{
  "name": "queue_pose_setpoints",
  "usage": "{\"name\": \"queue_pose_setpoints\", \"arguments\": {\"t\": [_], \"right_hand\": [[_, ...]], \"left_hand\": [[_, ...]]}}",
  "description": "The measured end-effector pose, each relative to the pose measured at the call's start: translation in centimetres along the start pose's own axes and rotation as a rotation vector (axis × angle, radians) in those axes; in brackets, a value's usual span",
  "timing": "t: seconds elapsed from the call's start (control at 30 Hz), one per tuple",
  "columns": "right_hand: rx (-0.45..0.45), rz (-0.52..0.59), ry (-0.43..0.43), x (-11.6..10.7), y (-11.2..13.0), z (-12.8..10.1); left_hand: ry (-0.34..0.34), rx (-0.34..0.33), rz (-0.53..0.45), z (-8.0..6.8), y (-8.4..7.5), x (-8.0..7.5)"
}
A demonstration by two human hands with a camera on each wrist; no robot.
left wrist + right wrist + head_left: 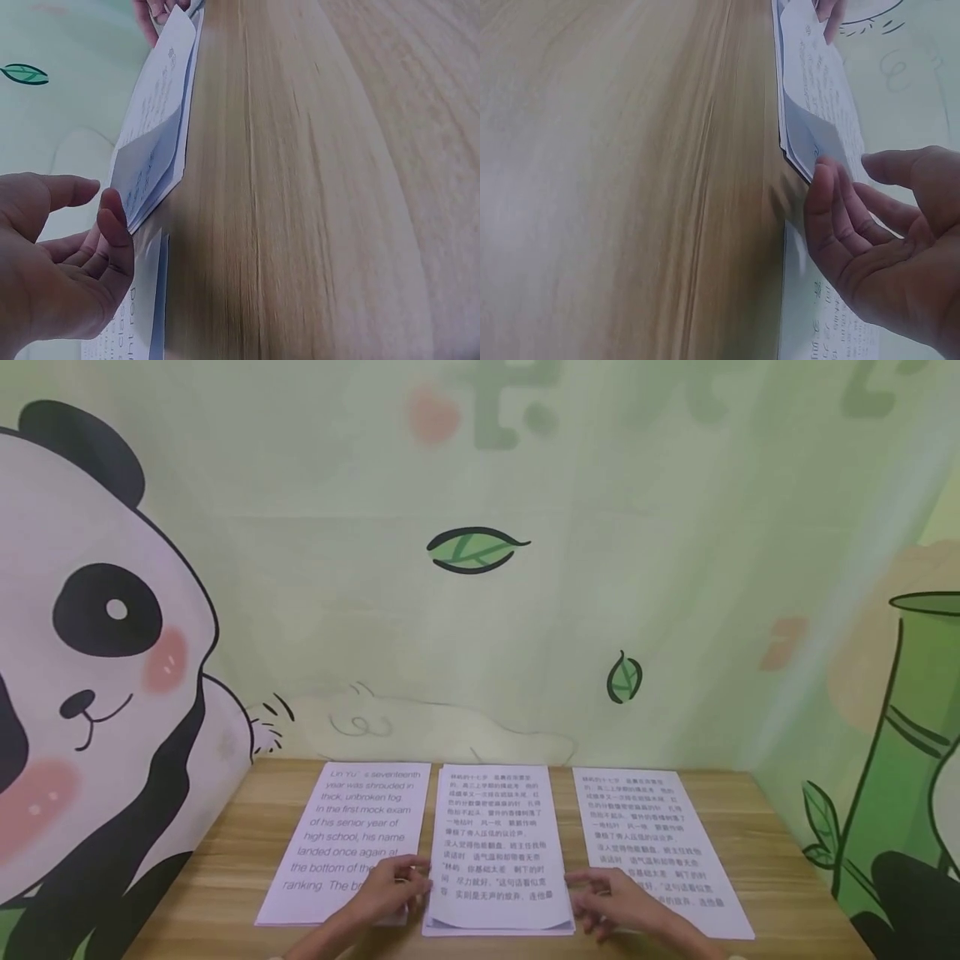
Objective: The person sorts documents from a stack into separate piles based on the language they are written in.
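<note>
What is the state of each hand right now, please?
Left hand: open, fingertips touching the left edge of the middle paper stack.
Right hand: open, fingers relaxed at the stack's right edge, holding nothing.

Looks like kids' classroom or study corner. Wall mural (pixel 480 552): cartoon panda (pixel 90 677) at left, bamboo (pixel 900 752) at right, drifting green leaves, pale green backdrop. Wood-grain desk (pixel 780 868) pushed into wall corner. Three printed text sheets (pixel 495 852) lined up along desk's far edge, one English, two Chinese. Reading-practice setup.
</note>
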State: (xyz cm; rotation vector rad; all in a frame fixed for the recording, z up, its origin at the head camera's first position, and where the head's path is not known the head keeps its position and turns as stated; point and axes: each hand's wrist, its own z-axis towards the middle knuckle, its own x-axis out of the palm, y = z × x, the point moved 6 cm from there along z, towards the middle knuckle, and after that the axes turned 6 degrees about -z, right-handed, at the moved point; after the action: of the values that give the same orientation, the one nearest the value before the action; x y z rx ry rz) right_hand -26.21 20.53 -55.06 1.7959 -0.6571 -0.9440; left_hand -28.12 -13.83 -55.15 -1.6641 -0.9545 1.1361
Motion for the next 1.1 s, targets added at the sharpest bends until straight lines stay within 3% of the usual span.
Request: {"name": "queue_pose_setpoints", "arguments": {"t": [0.13,0.43,0.67,0.9,1.1], "right_hand": [[0.009,0.012,-0.025,0.1,-0.1,0.2],[0.100,0.037,-0.084,0.4,-0.9,0.9],[0.168,0.045,-0.073,0.9,-1.5,1.1],[0.279,0.015,-0.076,1.2,-2.1,1.0],[0.264,0.026,-0.090,0.6,-1.9,1.0]], "left_hand": [[0.005,-0.039,-0.042,0.2,0.2,0.2],[0.083,-0.007,-0.097,0.2,0.6,1.1],[0.050,-0.086,-0.036,-0.1,0.7,1.1],[0.066,-0.135,-0.076,-0.3,1.7,1.4],[0.073,-0.130,-0.101,0.0,1.5,1.5]]}}
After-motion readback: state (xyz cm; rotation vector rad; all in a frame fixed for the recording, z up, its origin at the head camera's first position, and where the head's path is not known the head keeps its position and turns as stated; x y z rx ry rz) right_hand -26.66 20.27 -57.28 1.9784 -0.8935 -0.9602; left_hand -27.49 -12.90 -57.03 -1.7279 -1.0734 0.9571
